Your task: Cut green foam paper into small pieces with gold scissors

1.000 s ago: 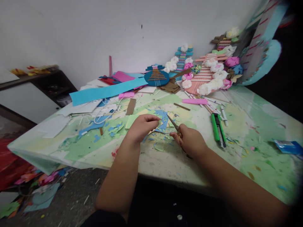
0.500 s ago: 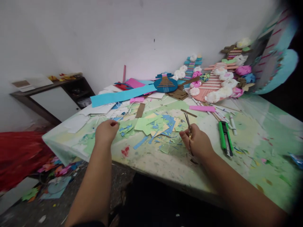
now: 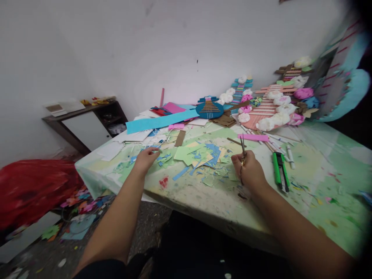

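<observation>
My right hand (image 3: 252, 170) is closed around a pair of small scissors (image 3: 243, 149), its blades pointing up and away from me. Just left of it lies a heap of cut blue, cream and light green paper scraps (image 3: 213, 177). My left hand (image 3: 147, 159) hovers over the left side of the scraps, its fingers curled together. Whatever may be between those fingertips is too small to make out. A larger light green paper piece (image 3: 187, 154) rests between the two hands, on top of other sheets.
A green box cutter (image 3: 280, 172) lies right of my right hand, near several white markers (image 3: 290, 157) and a pink strip (image 3: 253, 137). Behind are a long blue paper strip (image 3: 161, 122), a dark blue lute-shaped craft (image 3: 209, 110) and flower-decorated crafts (image 3: 269, 112). Left stands a cabinet (image 3: 84, 130).
The view has turned a little left, so the table appears farther right. My left hand has moved slightly right, toward the scraps. The scissors stay in my right hand, nearly in place.
</observation>
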`<state>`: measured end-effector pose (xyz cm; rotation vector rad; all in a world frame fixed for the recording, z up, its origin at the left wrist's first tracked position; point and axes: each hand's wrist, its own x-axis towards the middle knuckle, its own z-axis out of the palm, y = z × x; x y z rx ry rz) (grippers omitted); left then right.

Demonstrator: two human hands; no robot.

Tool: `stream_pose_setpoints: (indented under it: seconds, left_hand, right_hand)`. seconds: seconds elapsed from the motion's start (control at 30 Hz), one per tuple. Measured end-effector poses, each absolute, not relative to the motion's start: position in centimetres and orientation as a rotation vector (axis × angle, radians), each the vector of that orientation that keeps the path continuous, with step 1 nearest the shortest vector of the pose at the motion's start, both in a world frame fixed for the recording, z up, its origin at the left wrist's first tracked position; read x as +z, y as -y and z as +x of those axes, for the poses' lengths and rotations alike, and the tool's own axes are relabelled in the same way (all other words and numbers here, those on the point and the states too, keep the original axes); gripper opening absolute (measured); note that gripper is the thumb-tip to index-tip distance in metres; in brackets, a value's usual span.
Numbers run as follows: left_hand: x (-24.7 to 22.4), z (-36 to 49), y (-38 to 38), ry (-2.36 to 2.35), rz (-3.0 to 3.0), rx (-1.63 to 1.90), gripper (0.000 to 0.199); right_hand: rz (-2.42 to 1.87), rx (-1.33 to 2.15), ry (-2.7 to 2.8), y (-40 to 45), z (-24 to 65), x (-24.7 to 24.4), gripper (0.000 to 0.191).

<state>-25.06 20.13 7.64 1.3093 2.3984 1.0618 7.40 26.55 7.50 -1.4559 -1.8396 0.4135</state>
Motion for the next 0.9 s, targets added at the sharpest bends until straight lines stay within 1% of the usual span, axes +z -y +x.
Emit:
stream_pose_setpoints:
  seconds: [0.17, 0.3, 0.43, 0.53, 0.6, 0.73, 0.8, 0.87, 0.9]
  left_hand:
    - [8.3, -24.2, -20.5, -2.504, 1.421, 0.823, 0.025]
    - [9.2, -21.8, -20.9, -2.575, 1.58, 0.64, 0.026]
    - [9.7, -18.6, -21.9, -2.332, 1.926, 0.359, 0.026]
    - [9.8, -16.4, -23.0, -2.458, 2.034, 0.198, 0.028]
    - [9.8, -14.6, -23.5, -2.494, 2.206, 0.199, 0.031]
    - [9.3, -9.6, -24.1, -1.921, 2.705, 0.248, 0.034]
    - [8.8, -7.0, -24.4, -1.676, 2.787, 0.207, 0.034]
    - [8.3, -5.1, -24.8, -1.568, 2.781, 0.124, 0.039]
    - [8.1, -4.5, -25.1, -1.551, 2.769, 0.074, 0.038]
  right_hand:
    - [-1.387, 0.46, 1.75, -26.7, 7.8, 7.6, 0.038]
    - [-1.333, 0.446, 1.715, -26.7, 8.0, 7.5, 0.036]
    - [-1.296, 0.419, 1.667, -26.9, 8.2, 7.4, 0.035]
    - [-1.307, 0.39, 1.587, -27.4, 8.4, 7.1, 0.035]
    - [-1.324, 0.369, 1.525, -27.9, 8.6, 7.0, 0.036]
    - [-1.23, 0.408, 1.433, -28.5, 9.1, 7.1, 0.034]
    - [-1.174, 0.427, 1.377, -28.6, 9.3, 7.3, 0.032]
    - [-1.169, 0.426, 1.328, -28.7, 9.4, 7.4, 0.031]
    - [-1.175, 0.427, 1.314, -28.8, 9.5, 7.4, 0.031]
